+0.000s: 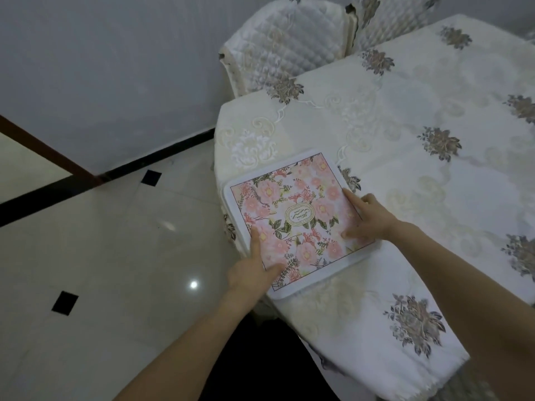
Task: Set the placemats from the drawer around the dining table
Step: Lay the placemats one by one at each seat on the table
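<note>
A square placemat (292, 218) with pink flowers, green leaves and a white border lies flat at the near left end of the dining table (419, 169). Its near left edge reaches the table's rim. My left hand (254, 267) rests on the mat's near left edge, thumb on top and the other fingers out of sight. My right hand (367, 218) presses on the mat's right side with index finger and thumb spread on the surface. The table wears a cream embroidered cloth with grey flower motifs.
Two chairs in quilted cream covers (289, 47) (385, 18) stand pushed in at the far side of the table. Glossy white floor tiles with black inlays (101, 270) spread to the left. A grey wall with a black skirting (86, 180) runs behind.
</note>
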`<state>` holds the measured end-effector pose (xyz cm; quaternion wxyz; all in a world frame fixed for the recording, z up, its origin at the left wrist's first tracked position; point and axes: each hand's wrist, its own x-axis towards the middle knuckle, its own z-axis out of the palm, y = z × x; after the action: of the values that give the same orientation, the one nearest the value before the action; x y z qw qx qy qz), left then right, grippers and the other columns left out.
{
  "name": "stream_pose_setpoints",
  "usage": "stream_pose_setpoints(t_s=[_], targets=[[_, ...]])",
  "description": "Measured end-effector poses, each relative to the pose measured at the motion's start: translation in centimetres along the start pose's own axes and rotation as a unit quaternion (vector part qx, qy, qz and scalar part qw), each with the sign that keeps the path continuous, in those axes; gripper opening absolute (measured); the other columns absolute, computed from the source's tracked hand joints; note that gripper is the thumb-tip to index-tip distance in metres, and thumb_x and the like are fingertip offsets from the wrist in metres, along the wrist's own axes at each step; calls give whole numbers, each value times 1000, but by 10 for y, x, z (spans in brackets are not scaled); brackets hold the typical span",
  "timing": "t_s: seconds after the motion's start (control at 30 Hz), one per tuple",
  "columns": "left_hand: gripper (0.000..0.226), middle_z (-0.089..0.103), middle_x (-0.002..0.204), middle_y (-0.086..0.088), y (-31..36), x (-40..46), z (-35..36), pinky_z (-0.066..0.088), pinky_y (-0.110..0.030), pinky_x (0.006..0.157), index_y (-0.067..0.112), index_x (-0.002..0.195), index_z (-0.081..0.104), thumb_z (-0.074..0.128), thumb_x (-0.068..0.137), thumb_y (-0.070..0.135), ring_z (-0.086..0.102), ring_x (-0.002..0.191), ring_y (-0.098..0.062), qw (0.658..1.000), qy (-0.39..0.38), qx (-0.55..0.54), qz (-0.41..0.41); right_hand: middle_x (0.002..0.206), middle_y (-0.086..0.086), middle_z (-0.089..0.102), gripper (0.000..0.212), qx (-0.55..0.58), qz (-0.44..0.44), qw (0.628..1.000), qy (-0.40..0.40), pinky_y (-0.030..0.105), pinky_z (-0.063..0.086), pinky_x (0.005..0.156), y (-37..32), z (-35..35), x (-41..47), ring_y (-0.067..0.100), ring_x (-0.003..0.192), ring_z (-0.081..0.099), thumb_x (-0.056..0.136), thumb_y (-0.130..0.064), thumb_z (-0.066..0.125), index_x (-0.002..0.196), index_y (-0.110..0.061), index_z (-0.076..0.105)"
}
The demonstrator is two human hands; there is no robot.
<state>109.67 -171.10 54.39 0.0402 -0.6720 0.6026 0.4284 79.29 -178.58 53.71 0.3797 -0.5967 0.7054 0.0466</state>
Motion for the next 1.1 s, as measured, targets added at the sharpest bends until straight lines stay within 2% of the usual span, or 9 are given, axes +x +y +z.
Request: stream_pose_setpoints(t_s=[0.17, 0.27, 0.37, 0.43, 0.53, 0.67, 0.8, 0.97, 1.1], targets=[[107, 60, 122, -10, 16, 9, 0, 45, -31, 72, 18, 147, -24, 52, 86, 61, 62, 101, -28, 986, 6, 163, -17, 161, 0, -2, 118, -189, -57, 980, 26, 34, 22, 116, -9, -2, 6, 17, 147, 9, 68, -56, 74, 153, -15, 2], [109, 64, 113, -6, 29, 13, 2, 42, -28, 62, 7, 147, -22, 52, 87, 60, 64, 94, -22, 970, 20, 240, -20, 161, 7, 1, 120, -269, -68, 960, 40, 33, 13, 120, -14, -7, 5, 22, 148, 3, 69, -65, 67, 152, -6, 3], [109, 57, 128, -8, 47, 15, -3, 40, -24, 57, -7, 146, -12, 53, 87, 59, 65, 95, -16, 938, 15, 345, -6, 158, 8, 14, 119, -287, -61, 954, 62, 36, 22, 117, -23, -10, -1, 24, 146, 12, 61, -66, 71, 148, -6, 15], [106, 51, 135, -9, 53, 16, -10, 47, -25, 67, -11, 145, -1, 53, 86, 60, 64, 97, -16, 923, 12, 384, 11, 157, 6, 17, 114, -249, -44, 965, 75, 38, 24, 116, -27, -9, -7, 22, 145, 13, 61, -59, 76, 146, -8, 20], [82, 64, 111, -5, 45, 24, -16, 51, -28, 72, -2, 139, 28, 57, 85, 53, 65, 92, -19, 928, 45, 365, 54, 152, 10, 27, 93, -123, -21, 982, 143, 36, 31, 110, -25, 4, -29, 26, 140, 25, 69, -36, 80, 143, -7, 31], [44, 61, 105, -3, 35, 39, -27, 53, -36, 70, 18, 137, 37, 44, 94, 20, 61, 90, -23, 911, 38, 307, 273, 136, 18, 44, 61, 19, 21, 971, 238, 38, 41, 97, -17, 40, -57, 35, 125, 43, 76, -13, 66, 132, 1, 46], [42, 59, 108, -1, 37, 70, -48, 42, -29, 64, 19, 136, 45, 50, 94, 21, 57, 94, -19, 880, 27, 271, 389, 132, 19, 49, 53, 84, 62, 949, 297, 40, 39, 101, -40, 73, -69, 36, 123, 45, 78, -12, 64, 129, -1, 51], [54, 50, 125, 0, 55, 131, -89, 45, -31, 81, 21, 142, 40, 57, 91, 28, 49, 113, -20, 879, 3, 260, 400, 126, 22, 48, 52, 151, 277, 881, 352, 43, 45, 90, -72, 95, -70, 38, 124, 39, 78, -26, 60, 127, -13, 50], [65, 44, 119, -5, 62, 176, -120, 42, -29, 84, 21, 142, 38, 65, 84, 35, 42, 107, -22, 882, -15, 265, 390, 129, 23, 40, 67, 273, 382, 815, 339, 39, 44, 82, -112, 112, -68, 37, 122, 39, 84, -40, 63, 141, -23, 34]])
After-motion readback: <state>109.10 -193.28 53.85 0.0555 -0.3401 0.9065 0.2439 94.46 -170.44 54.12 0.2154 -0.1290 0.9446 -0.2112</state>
